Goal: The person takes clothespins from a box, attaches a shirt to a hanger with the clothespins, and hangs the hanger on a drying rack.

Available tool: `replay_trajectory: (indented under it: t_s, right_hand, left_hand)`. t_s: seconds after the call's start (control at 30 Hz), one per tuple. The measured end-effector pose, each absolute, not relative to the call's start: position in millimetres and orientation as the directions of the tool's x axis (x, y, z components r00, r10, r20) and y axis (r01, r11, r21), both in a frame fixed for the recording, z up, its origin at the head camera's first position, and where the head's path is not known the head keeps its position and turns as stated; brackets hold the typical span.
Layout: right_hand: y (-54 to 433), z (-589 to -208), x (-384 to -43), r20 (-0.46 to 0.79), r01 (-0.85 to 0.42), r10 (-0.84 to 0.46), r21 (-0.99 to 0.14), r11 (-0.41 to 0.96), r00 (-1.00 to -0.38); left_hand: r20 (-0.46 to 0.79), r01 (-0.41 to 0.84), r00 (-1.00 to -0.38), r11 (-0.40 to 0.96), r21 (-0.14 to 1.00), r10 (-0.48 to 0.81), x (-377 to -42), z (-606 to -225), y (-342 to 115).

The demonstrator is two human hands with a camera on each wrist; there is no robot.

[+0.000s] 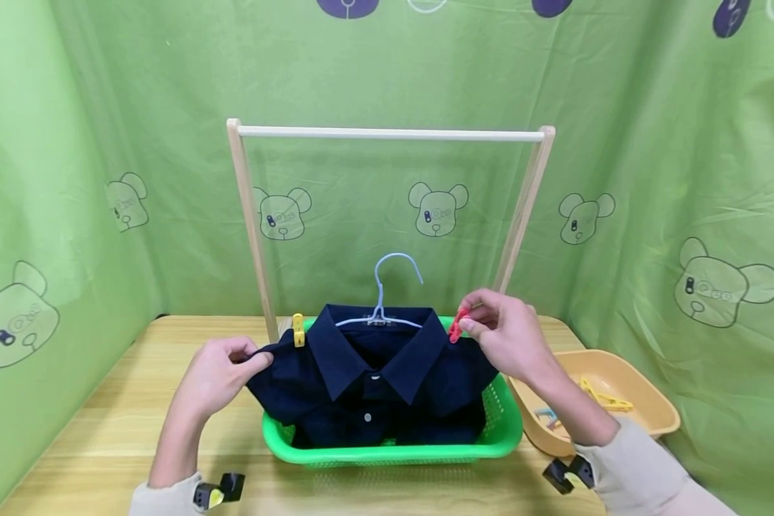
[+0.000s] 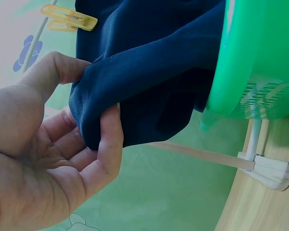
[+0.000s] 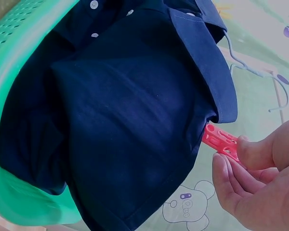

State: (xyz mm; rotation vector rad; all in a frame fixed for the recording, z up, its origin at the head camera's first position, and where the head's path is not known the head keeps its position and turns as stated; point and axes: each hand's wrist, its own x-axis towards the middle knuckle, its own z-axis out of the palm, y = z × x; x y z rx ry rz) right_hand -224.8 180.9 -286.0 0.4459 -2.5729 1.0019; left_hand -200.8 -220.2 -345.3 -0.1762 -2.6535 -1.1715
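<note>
A dark navy shirt [image 1: 342,387] with a collar and white buttons lies in a green basket [image 1: 400,453]. Out of its collar rises the hook of a pale blue hanger [image 1: 380,287]. My left hand [image 1: 222,376] pinches the shirt's sleeve at the left; in the left wrist view the cloth sits between thumb and fingers. Close by, a yellow clothespin [image 1: 299,331] is clipped on that shoulder. My right hand [image 1: 506,333] pinches a red clothespin [image 1: 455,326] at the other shoulder. In the right wrist view its tip meets the cloth beside the collar.
Behind the basket stands a wooden rack with a white bar [image 1: 387,133]. An orange tray [image 1: 664,416] at the right, partly behind my right forearm, holds yellow and blue clothespins [image 1: 603,398]. Green printed curtains surround the wooden table [image 1: 103,423].
</note>
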Motion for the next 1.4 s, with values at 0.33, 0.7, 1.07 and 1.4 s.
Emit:
replay_trajectory:
  t_s: [0.33, 0.7, 1.07, 1.4]
  right_hand:
    - [180.3, -286.6, -224.1, 0.421, -0.405, -0.162, -0.591, 0.697, -0.892]
    - [179.3, -287.6, -223.5, 0.429, -0.404, -0.149, -0.596, 0.694, -0.891]
    - [178.9, -292.3, -224.9, 0.437, -0.419, -0.161, -0.594, 0.687, -0.885]
    - [178.3, -295.1, -225.2, 0.42, -0.412, -0.167, -0.603, 0.683, -0.892]
  left_hand:
    - [0.258, 0.199, -0.966, 0.672, 0.713, 0.012, -200.0, -345.1, -220.2]
    - [0.264, 0.207, -0.964, 0.672, 0.711, 0.018, -200.4, -345.4, -220.3]
    - [0.267, 0.208, -0.963, 0.676, 0.707, 0.016, -200.0, -346.4, -220.3]
    - [0.274, 0.214, -0.962, 0.677, 0.705, 0.019, -199.4, -345.4, -220.4]
